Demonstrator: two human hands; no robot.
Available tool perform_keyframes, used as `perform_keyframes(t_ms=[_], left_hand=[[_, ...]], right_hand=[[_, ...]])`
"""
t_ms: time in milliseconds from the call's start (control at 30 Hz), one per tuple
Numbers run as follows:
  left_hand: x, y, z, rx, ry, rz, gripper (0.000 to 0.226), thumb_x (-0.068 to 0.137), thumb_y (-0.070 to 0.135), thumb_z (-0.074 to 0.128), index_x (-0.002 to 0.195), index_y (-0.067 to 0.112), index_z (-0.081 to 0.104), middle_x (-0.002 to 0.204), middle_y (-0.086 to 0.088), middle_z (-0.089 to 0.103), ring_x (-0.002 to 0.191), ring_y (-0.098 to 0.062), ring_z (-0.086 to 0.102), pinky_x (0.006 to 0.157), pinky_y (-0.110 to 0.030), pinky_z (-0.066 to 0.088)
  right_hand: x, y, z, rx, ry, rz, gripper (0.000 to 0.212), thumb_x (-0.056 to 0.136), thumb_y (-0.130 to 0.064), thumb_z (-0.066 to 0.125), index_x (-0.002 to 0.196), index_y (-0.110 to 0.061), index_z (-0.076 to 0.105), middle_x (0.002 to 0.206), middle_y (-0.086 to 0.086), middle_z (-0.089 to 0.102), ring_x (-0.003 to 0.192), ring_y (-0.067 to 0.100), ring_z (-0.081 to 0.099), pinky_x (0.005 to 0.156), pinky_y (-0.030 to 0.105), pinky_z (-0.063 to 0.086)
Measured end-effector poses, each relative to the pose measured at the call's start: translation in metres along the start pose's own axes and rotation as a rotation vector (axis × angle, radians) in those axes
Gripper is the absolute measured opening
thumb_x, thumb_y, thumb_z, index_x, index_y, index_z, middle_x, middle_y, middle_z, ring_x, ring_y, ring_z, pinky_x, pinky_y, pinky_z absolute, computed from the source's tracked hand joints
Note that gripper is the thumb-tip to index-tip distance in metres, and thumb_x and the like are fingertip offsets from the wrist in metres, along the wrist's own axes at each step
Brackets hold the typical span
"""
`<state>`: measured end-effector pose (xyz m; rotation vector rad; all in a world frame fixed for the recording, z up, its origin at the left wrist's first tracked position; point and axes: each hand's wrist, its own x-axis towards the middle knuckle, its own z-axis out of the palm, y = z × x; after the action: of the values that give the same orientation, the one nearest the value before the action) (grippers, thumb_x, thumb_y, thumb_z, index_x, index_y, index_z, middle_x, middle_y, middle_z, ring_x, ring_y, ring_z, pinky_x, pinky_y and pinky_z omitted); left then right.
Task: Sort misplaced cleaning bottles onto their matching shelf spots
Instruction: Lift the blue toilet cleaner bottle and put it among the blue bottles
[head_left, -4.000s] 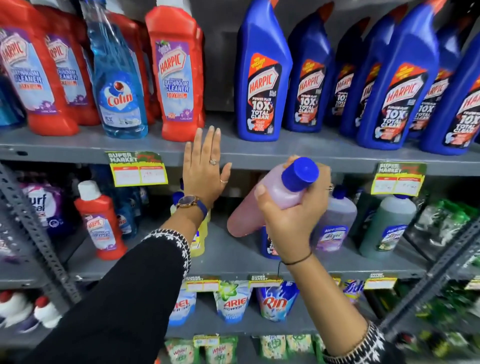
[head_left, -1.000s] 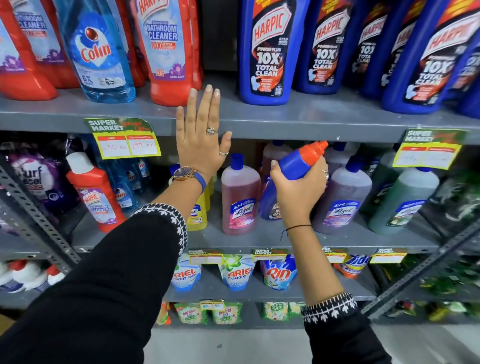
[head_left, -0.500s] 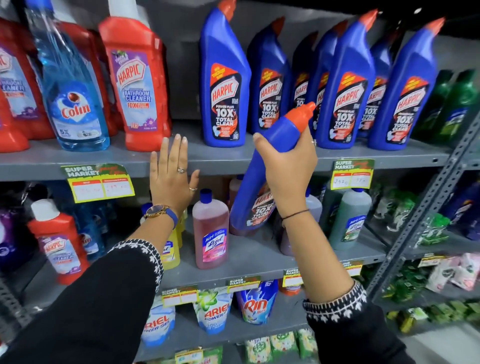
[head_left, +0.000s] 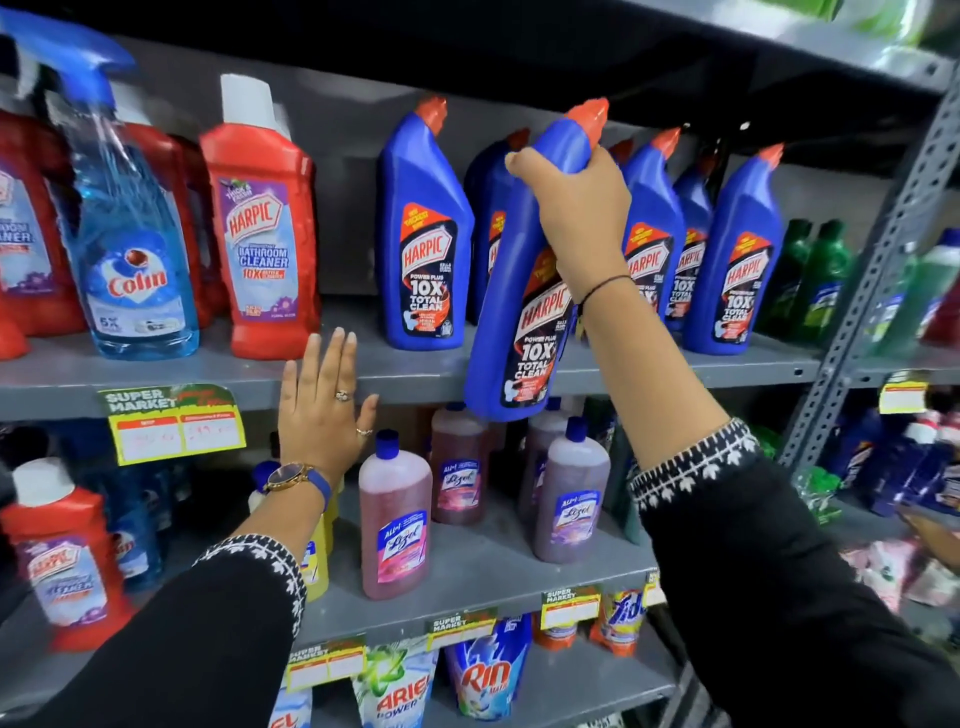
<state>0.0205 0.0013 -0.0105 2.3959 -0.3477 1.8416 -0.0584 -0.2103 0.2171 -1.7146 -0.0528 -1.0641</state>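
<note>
My right hand (head_left: 576, 208) grips the neck of a blue Harpic toilet cleaner bottle (head_left: 524, 312) with an orange cap. The bottle hangs tilted in the air, its base just in front of the upper shelf's edge (head_left: 415, 382). Behind it stands a row of several matching blue Harpic bottles (head_left: 423, 234) on that shelf. My left hand (head_left: 324, 410) rests flat and open against the same shelf edge, holding nothing. A red Harpic bathroom cleaner (head_left: 262, 228) and a blue Colin spray bottle (head_left: 130, 234) stand to the left.
Pink Lizol bottles (head_left: 395, 519) stand on the shelf below, with a red Harpic bottle (head_left: 60, 561) at its left. Detergent pouches (head_left: 485, 670) fill the lowest shelf. A grey slotted upright (head_left: 878, 249) bounds the bay on the right, with green bottles (head_left: 815, 280) beyond.
My right hand pulled the blue Harpic bottle off the lower shelf and lifted it up to the level of the matching row. My left hand stayed on the shelf edge.
</note>
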Motion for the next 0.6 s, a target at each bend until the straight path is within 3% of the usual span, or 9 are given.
perform_keyframes(t_ms=[133,367,600], left_hand=[[0.001,-0.001,0.003,0.000,-0.009,-0.003,0.060,0.093,0.036,0.037,0.144,0.005,0.031,0.145,-0.016,0.041,0.137,-0.031,0.026,0.115,-0.038,0.006],[-0.001,-0.003,0.005,0.034,-0.002,0.003,0.057,0.098,0.038,0.030,0.145,0.006,0.031,0.146,-0.015,0.041,0.138,-0.030,0.026,0.116,-0.038,0.007],[-0.002,-0.003,0.010,0.040,0.021,-0.009,0.059,0.095,0.037,0.034,0.145,0.006,0.033,0.145,-0.014,0.042,0.138,-0.030,0.025,0.117,-0.037,0.005]], right_hand=[[0.021,-0.011,0.002,-0.039,0.017,-0.022,0.036,0.063,-0.051,0.072,0.077,-0.024,0.054,0.078,-0.008,0.060,0.068,0.010,0.057,0.058,0.028,0.043],[0.043,-0.003,0.014,-0.182,0.025,-0.015,0.046,0.066,-0.052,0.070,0.095,-0.018,0.059,0.100,0.000,0.064,0.093,0.022,0.061,0.083,0.044,0.052],[0.052,0.011,0.024,-0.316,0.011,0.003,0.061,0.068,-0.057,0.067,0.107,-0.012,0.055,0.110,0.004,0.062,0.102,0.026,0.059,0.089,0.049,0.049]])
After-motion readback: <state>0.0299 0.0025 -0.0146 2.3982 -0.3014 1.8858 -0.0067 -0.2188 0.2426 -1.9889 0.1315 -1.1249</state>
